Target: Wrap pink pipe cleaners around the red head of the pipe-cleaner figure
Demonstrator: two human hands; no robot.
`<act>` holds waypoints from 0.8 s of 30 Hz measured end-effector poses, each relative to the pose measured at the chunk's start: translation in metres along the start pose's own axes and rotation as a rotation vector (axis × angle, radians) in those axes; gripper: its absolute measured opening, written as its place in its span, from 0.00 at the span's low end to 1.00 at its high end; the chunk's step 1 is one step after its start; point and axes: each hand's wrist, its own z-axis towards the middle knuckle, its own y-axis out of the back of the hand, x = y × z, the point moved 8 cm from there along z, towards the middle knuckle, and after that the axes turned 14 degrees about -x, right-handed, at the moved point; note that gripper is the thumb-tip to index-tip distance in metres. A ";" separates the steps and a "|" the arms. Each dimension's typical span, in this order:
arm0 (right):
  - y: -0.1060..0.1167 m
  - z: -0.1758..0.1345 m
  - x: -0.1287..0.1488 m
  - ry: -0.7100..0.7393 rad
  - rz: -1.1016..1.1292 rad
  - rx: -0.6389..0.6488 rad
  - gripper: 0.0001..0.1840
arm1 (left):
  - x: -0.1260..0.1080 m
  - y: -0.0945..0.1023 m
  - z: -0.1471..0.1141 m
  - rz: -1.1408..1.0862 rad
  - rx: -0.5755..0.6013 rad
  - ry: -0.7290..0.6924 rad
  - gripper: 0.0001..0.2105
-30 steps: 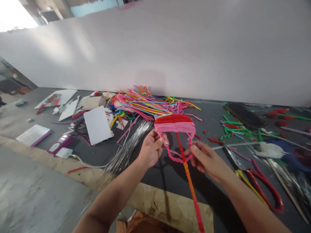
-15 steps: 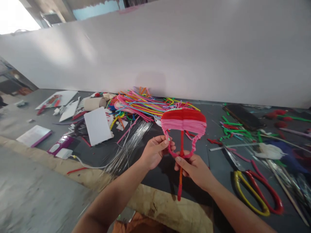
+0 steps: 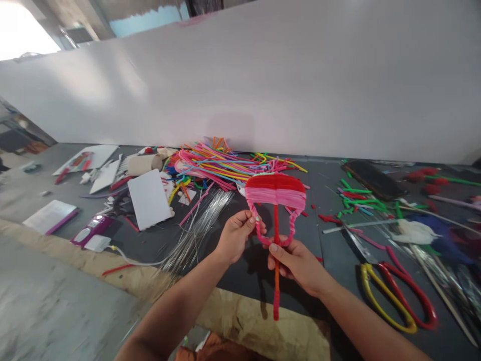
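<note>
A pipe-cleaner figure is held up over the dark table. It has a red and pink striped top, twisted pink loops down both sides and a red-orange stem in the middle. My right hand pinches the stem where the loops meet it. The fingers of my left hand close on the twisted pink loop at the left side. The stem's lower end hangs free below my right hand. Behind the figure lies a heap of colourful pipe cleaners.
Scissors with yellow and red handles lie at the right, near green offcuts and a dark phone. Thin wires, a white card and a purple device are on the left. A pale panel stands behind.
The figure has tilted a little and shifted slightly left and down in the view. Both hands keep their hold on it.
</note>
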 end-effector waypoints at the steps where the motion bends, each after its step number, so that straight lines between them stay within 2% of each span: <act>1: 0.000 0.000 -0.001 -0.008 0.012 0.008 0.25 | -0.001 0.000 0.001 0.022 -0.011 -0.033 0.11; 3: -0.002 0.000 -0.003 -0.033 0.039 0.035 0.25 | -0.001 0.001 0.002 0.029 -0.021 -0.049 0.11; 7: -0.006 -0.001 -0.005 -0.067 0.085 0.088 0.24 | 0.004 0.002 0.003 -0.069 -0.007 0.012 0.13; 11: -0.005 0.001 -0.003 -0.038 0.101 0.088 0.23 | 0.008 -0.001 0.002 -0.109 0.060 0.084 0.12; 14: -0.008 0.000 -0.004 -0.050 0.149 0.136 0.23 | 0.007 -0.006 -0.002 -0.133 0.139 0.111 0.11; 20: -0.020 -0.007 -0.012 -0.113 0.234 0.335 0.22 | 0.007 -0.013 -0.011 -0.188 0.239 0.090 0.09; 24: -0.023 -0.008 -0.013 -0.102 0.212 0.355 0.22 | 0.004 -0.016 -0.014 -0.197 0.258 0.063 0.10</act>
